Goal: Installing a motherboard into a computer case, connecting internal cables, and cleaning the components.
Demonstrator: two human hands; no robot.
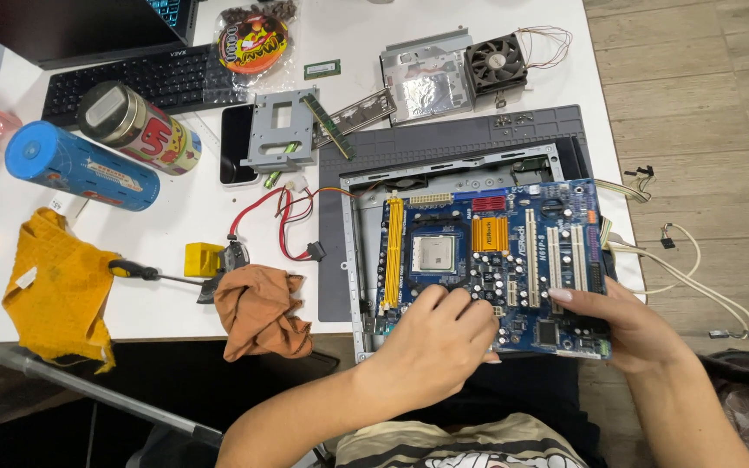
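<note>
Both hands grip a blue circuit board (496,260) that sits tilted over an open metal computer case (359,260), at about four o'clock on the white counter (175,295). The left hand (435,342) is curled over the board's near edge, fingers resting on its face just below the square silver chip (433,254). The right hand (630,325) clasps the board's near right corner, thumb on top beside the white slots. The case lies on a grey mat (444,143). At nine o'clock from the board lie a brown rag (262,312), a screwdriver (145,272) and a yellow cloth (54,286). At twelve o'clock sits a cooling fan (496,62).
</note>
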